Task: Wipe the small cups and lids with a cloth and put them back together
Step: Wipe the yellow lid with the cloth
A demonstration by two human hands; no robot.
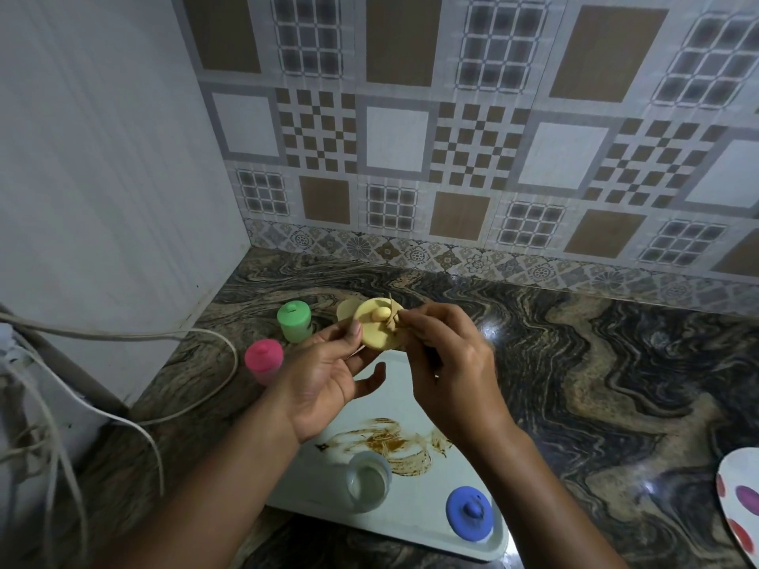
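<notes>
Above the white tray (447, 474) on the desk, our left hand (324, 375) gripped the yellow lid (376, 328) by its edge. Our right hand (451, 363) pinched a thin strip (389, 310) at its knob.

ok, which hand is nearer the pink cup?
Left. The left hand, holding the yellow lid, is just right of the pink cup; the right hand, pinching a thin stick, is farther right.

Four lids (378, 328) (292, 314) (263, 353) (470, 513), four cups (295, 333) (263, 374) (367, 484) (345, 310), one tray (415, 498).
</notes>
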